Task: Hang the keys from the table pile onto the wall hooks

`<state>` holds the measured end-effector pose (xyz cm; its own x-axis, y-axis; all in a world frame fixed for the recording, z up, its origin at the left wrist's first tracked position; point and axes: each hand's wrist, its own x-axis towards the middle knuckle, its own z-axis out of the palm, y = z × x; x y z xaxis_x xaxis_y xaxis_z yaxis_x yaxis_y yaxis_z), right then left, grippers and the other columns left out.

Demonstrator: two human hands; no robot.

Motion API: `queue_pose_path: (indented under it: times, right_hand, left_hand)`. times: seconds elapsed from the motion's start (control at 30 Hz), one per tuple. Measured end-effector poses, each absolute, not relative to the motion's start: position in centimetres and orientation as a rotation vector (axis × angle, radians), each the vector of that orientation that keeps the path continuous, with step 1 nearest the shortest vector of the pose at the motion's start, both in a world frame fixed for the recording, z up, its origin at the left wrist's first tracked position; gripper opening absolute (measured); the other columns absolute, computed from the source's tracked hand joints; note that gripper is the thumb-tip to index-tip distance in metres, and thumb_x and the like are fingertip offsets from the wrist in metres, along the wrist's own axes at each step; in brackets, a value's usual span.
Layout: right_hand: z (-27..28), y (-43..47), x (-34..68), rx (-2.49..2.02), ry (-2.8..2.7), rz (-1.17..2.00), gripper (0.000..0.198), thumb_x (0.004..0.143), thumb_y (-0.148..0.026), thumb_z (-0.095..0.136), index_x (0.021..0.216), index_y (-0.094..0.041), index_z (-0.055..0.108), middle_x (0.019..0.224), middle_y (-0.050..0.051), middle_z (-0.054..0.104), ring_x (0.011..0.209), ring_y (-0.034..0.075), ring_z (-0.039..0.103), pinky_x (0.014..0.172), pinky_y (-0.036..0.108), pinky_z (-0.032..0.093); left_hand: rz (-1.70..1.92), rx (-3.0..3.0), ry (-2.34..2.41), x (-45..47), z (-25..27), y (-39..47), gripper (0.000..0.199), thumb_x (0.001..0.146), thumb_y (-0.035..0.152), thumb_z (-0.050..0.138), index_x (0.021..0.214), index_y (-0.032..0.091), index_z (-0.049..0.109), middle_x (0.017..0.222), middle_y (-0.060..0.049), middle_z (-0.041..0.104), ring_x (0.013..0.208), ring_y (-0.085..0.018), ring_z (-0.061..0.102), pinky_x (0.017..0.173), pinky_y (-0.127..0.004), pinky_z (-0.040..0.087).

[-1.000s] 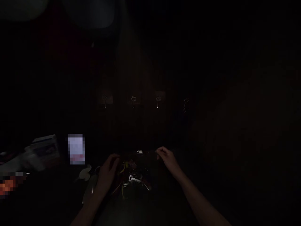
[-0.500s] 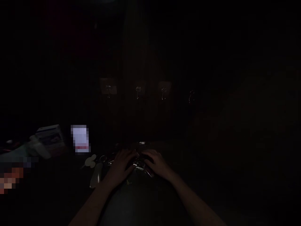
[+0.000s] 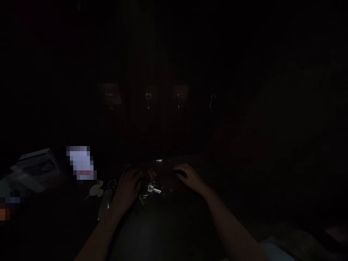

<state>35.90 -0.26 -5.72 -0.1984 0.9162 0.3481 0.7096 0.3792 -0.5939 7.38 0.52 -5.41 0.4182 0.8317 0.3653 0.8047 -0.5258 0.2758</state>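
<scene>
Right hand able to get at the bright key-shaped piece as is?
Probably yes: no large object shows between the right hand and the bright key-shaped piece, and the left hand isn't covering it. Darkness could hide small obstacles.

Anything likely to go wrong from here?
1. Poor light: the small items around the silver piece are hard to tell apart, so one could be missed or mistaken.
2. The left hand is right by that clutter; a sideways sweep might scatter it.
3. The smooth pale object lies close against the left forearm, so pulling the arm back could knock it.
</scene>
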Motion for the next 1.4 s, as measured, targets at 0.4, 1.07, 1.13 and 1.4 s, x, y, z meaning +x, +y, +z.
queue_pose_path:
  times: [0.4, 1.07, 1.13, 1.4]
  right_hand:
    - [-6.3, 0.5, 41.0, -1.585, -1.769, 0.344, 0.027, 0.079, -0.019, 0.049, 0.101, -0.024, 0.064, 0.101, 0.004, 0.065, 0.097, 0.019, 0.058, 0.09, 0.038, 0.042]
    - [-6.2, 0.4, 38.3, -1.464, -1.922, 0.363, 0.032, 0.083, -0.017, 0.045, 0.108, -0.026, 0.061, 0.109, 0.004, 0.064, 0.105, 0.019, 0.056, 0.094, 0.039, 0.04]
    - [-6.0, 0.3, 39.1, -1.458, -1.884, 0.414, 0.032, 0.081, -0.015, 0.046, 0.107, -0.025, 0.062, 0.11, 0.004, 0.064, 0.105, 0.018, 0.056, 0.094, 0.037, 0.04]
    - [-4.4, -1.0, 42.1, -1.446, -1.838, 0.738, 0.055, 0.066, -0.007, 0.055, 0.117, -0.026, 0.056, 0.126, 0.003, 0.051, 0.116, 0.019, 0.048, 0.101, 0.036, 0.035]
  left_hand:
    - [0.46, 2.506, 1.961, 6.4, -3.4, 0.2, 0.042, 0.081, 0.015, 0.037, 0.118, 0.021, 0.056, 0.128, -0.009, 0.053, 0.118, -0.026, 0.046, 0.101, -0.05, 0.028]
    - [0.606, 2.751, 1.037, 11.2, -4.8, -2.0, 0.034, 0.087, 0.03, 0.043, 0.119, 0.031, 0.053, 0.125, -0.003, 0.056, 0.12, -0.021, 0.046, 0.102, -0.047, 0.035]
    - [0.566, 2.717, 0.949, 11.1, -4.3, -2.3, 0.033, 0.087, 0.031, 0.042, 0.118, 0.032, 0.054, 0.123, -0.003, 0.058, 0.118, -0.02, 0.048, 0.103, -0.048, 0.032]
    - [0.642, 2.623, 0.996, 11.1, -4.1, -2.2, 0.026, 0.087, 0.034, 0.042, 0.101, 0.025, 0.063, 0.113, -0.005, 0.063, 0.107, -0.02, 0.056, 0.103, -0.049, 0.033]
